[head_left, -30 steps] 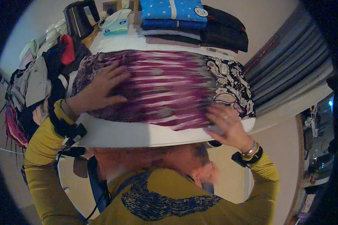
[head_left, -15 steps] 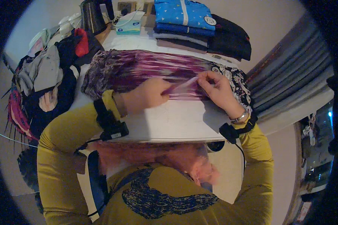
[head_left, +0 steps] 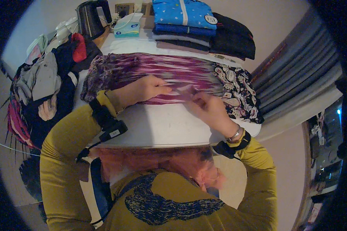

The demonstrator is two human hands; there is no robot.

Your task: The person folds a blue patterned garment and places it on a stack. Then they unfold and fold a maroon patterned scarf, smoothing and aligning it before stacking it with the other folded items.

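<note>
A long folded patterned garment (head_left: pixel 169 69) lies across the white table, with purple and grey streaks and a black-and-white print at its right end. My left hand (head_left: pixel 146 90) rests over its near edge, thumb and fingers pinched together on the cloth. Just right of it, my right hand (head_left: pixel 210 109) is curled at the same edge, its fingertips closed on a blurred bit of the purple fabric. Both wrists carry strapped black devices, and a metal watch or bracelet circles the right one.
A stack of folded clothes (head_left: pixel 185 19) and black folded garments (head_left: pixel 233 36) stand at the back. Beside them are a tissue pack (head_left: pixel 127 29) and a dark kettle (head_left: pixel 90 21). Loose clothes (head_left: pixel 46 82) pile at left; a grey curtain (head_left: pixel 293 81) hangs at right. Orange fabric (head_left: pixel 154 158) covers my lap.
My right hand has moved left and toward me, closer to the left hand. The left hand has shifted slightly left. The lifted fold of purple cloth between them sits lower.
</note>
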